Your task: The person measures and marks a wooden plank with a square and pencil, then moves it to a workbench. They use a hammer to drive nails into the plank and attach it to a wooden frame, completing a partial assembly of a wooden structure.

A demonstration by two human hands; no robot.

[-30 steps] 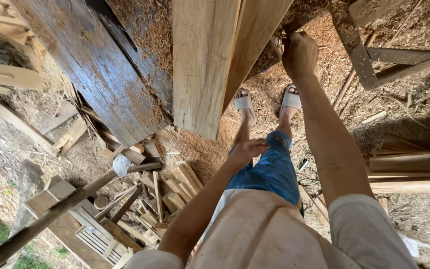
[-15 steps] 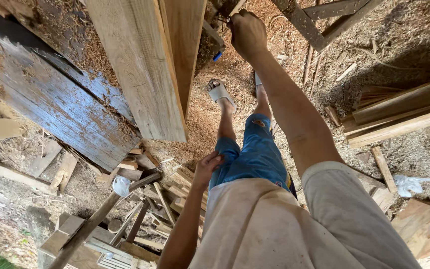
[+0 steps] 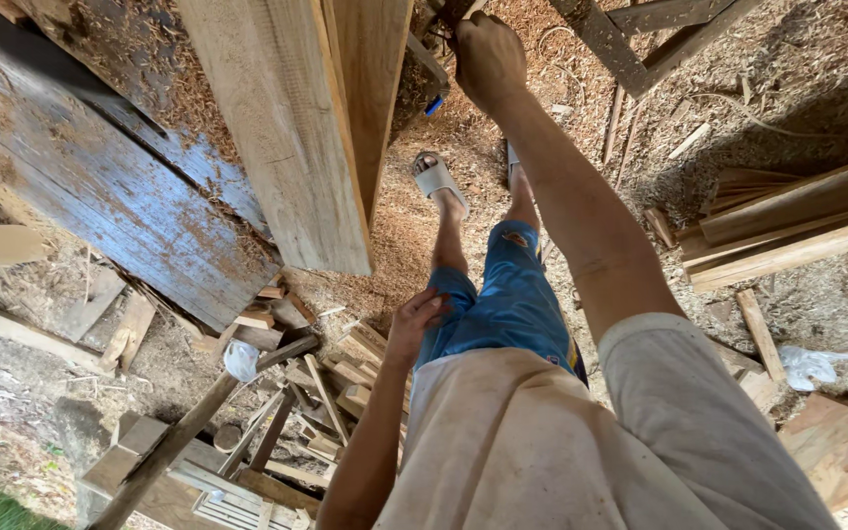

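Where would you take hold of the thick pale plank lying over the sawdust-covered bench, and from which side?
Probably at the pale plank's squared near end, which juts past the weathered board under it, with nothing beneath it. Come from its right long edge, the person's side. The left hand rests at the thigh; the right hand is up at the plank's far end.

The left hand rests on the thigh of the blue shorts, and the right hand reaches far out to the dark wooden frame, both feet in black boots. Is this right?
Not quite: the head view shows pale grey slide sandals, not black boots. The rest holds: the left hand rests on the thigh of the blue shorts, and the right hand reaches out to the dark wooden frame.
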